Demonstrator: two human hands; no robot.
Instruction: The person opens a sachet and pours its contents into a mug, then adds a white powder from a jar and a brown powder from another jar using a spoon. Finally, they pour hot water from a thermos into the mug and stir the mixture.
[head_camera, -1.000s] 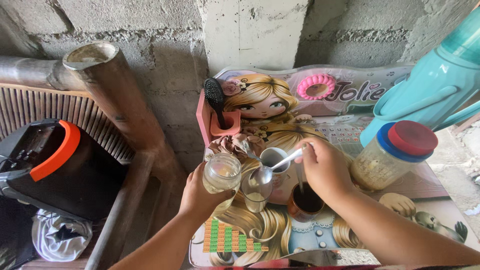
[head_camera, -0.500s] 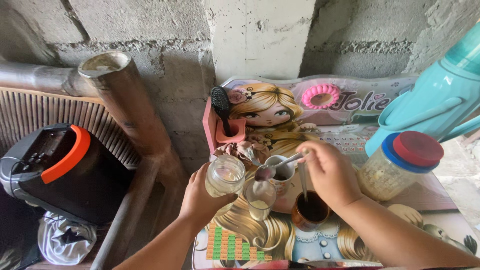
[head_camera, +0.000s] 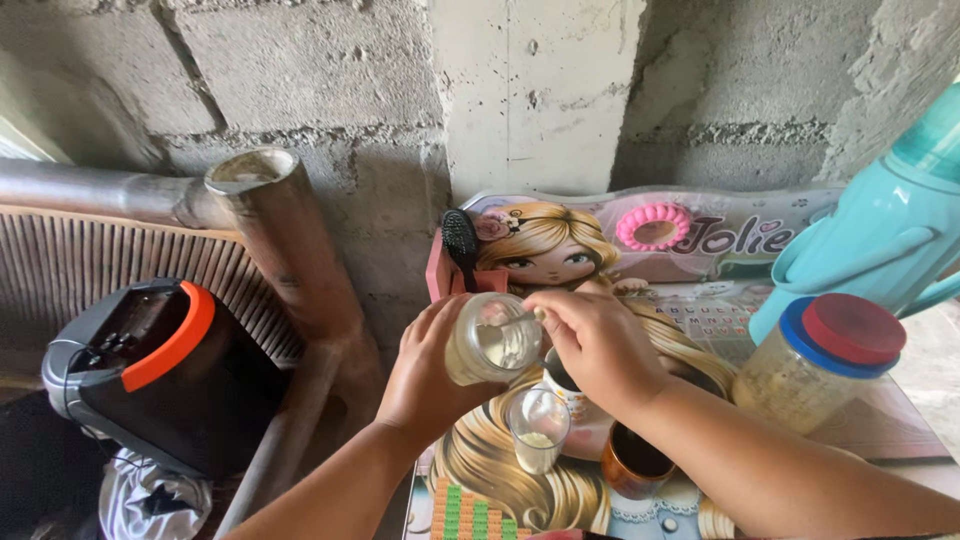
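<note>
Two hands: both were up over the little table (head_camera: 880, 420), close together at the mouth of one jar.
Left hand (head_camera: 425, 375): wrapped around a small glass jar (head_camera: 492, 340), which it held lifted and tipped toward the right hand.
Right hand (head_camera: 597, 345): fingers pinched on a spoon (head_camera: 510, 323) whose bowl reached into the jar's mouth.
Jar contents: pale cream powder, low in the jar.
Step in hand: by the look of it, scooping powder out of the tilted jar.
Next move, as a judgement: the loaded spoon would need a level, steady carry, with the jar kept tipped only so far that nothing spills.
Drinking glass (head_camera: 538, 428): stood on the table just below the jar, a little pale stuff at its bottom.
Brown cup (head_camera: 632, 462): beside the glass, under the right forearm, dark inside.
White mug (head_camera: 568, 385): mostly hidden behind the right hand.
Large jar (head_camera: 815, 365): at the right, pale grainy contents, blue collar and red lid.
Flask (head_camera: 880, 245): turquoise, at the far right, against the wall.
Tabletop print: cartoon girl with yellow hair, with a pink ring (head_camera: 655, 226) on the backboard.
Hairbrush (head_camera: 461, 245): black, upright in a pink holder.
Speaker (head_camera: 150, 375): black box with an orange band, left of the table.
</note>
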